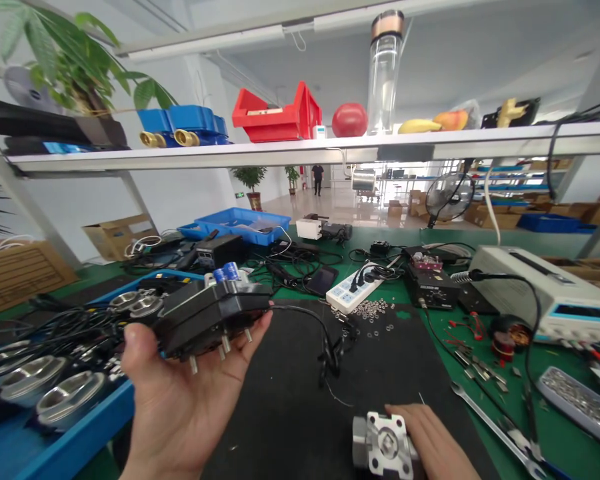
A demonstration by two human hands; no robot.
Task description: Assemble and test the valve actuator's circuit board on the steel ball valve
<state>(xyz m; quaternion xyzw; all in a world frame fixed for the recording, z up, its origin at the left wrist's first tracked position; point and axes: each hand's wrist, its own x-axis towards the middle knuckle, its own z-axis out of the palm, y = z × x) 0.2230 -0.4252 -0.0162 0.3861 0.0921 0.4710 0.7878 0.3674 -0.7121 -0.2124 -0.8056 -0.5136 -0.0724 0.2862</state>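
Observation:
A black actuator housing point(215, 308) is held up in my left hand point(190, 400), thumb on one side and fingers under and behind it. Several metal bolts stick out of its underside, and a black cable point(325, 340) runs from its right side down to the mat. At the bottom of the view, my right hand point(435, 443) grips a silver metal valve body point(387, 445) from the right. Its square flange faces up, with holes at the corners and a stem in the centre. Part of the right hand's fingers is hidden behind the valve.
On the left, a blue tray point(85, 433) holds metal valve parts and cables. Small nuts point(373, 310) lie scattered near a white power strip point(355, 287). A wrench point(497, 430), loose metal pieces and a bench power supply point(545, 293) stand right. A shelf point(300, 152) spans above.

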